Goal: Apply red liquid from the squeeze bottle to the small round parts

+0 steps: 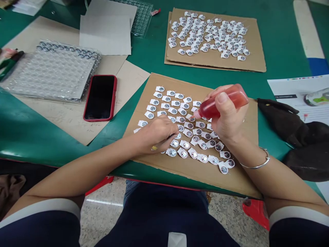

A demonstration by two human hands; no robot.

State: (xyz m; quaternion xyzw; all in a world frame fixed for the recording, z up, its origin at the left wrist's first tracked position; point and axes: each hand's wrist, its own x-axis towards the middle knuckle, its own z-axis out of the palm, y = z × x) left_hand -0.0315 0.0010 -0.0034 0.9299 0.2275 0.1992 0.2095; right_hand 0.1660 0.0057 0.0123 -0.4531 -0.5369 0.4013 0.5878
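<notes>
Our L hand (159, 133) is by the discs (188, 133), fingers curled; we can't tell on what. Our R hand (228, 115) has fingers clamped on the red bottle (238, 94), axis slanting down-left, nozzle (197, 114) betw. both hands, over the cardboard (231, 178). 2nd board (257, 44) farther off on worktop (282, 41).

Glossy green bench (280, 41). Directly on it: single brown cardboard sheet (203, 172) near front edge, stacked brown cardboard sheets (205, 60) behind, flat tan sheets (64, 120) left, white printed paper (280, 87) right.
</notes>
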